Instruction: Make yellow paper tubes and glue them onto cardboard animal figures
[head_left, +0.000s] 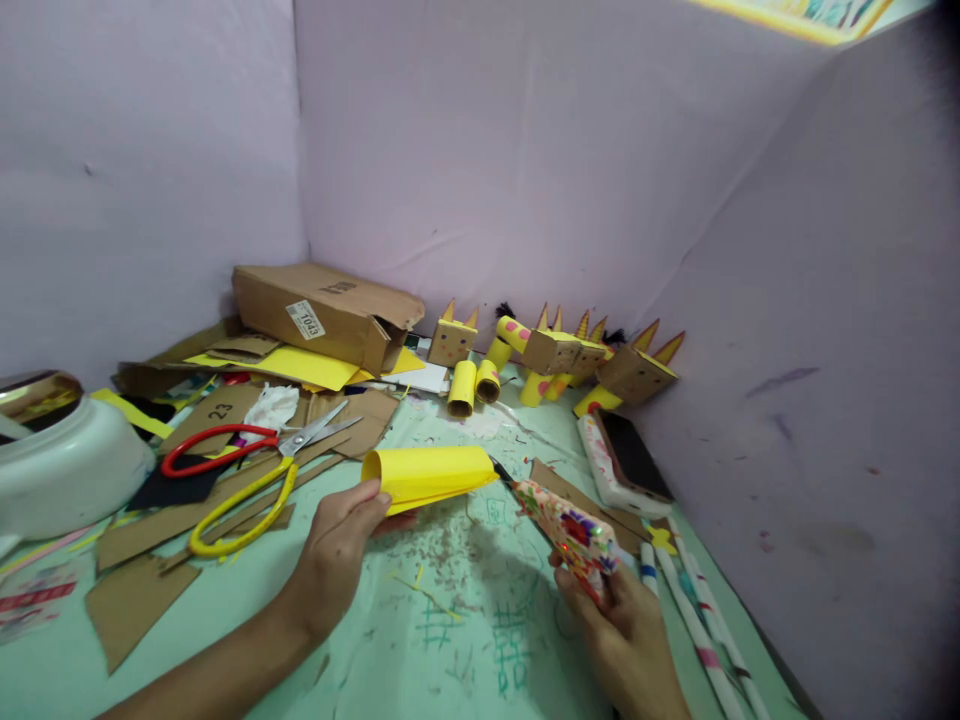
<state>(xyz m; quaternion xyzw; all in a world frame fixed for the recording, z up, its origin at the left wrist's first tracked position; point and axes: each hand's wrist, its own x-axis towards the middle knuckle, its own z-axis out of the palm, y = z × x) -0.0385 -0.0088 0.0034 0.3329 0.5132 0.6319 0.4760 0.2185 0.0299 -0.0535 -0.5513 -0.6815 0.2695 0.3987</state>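
Note:
My left hand (346, 535) pinches the near end of a yellow paper tube (431, 475), which lies sideways above the green tabletop. A loose flap of the paper hangs along the tube's lower side. In my right hand (611, 610) is a glue gun (571, 530) with a flowered body and a small red light. Its dark nozzle points at the tube's right end and appears to touch or nearly touch the paper there. My right fingers wrap round the gun's handle, partly hidden behind it.
Large scissors (289, 440) lie among cardboard scraps (142, 610) on the left, beside a white pot-like container (67, 460). Behind stand a cardboard box (322, 310), cardboard-headed figures (634, 372) and short yellow tubes (462, 385). A phone (634, 455) and striped sticks (701, 630) lie right, near the wall.

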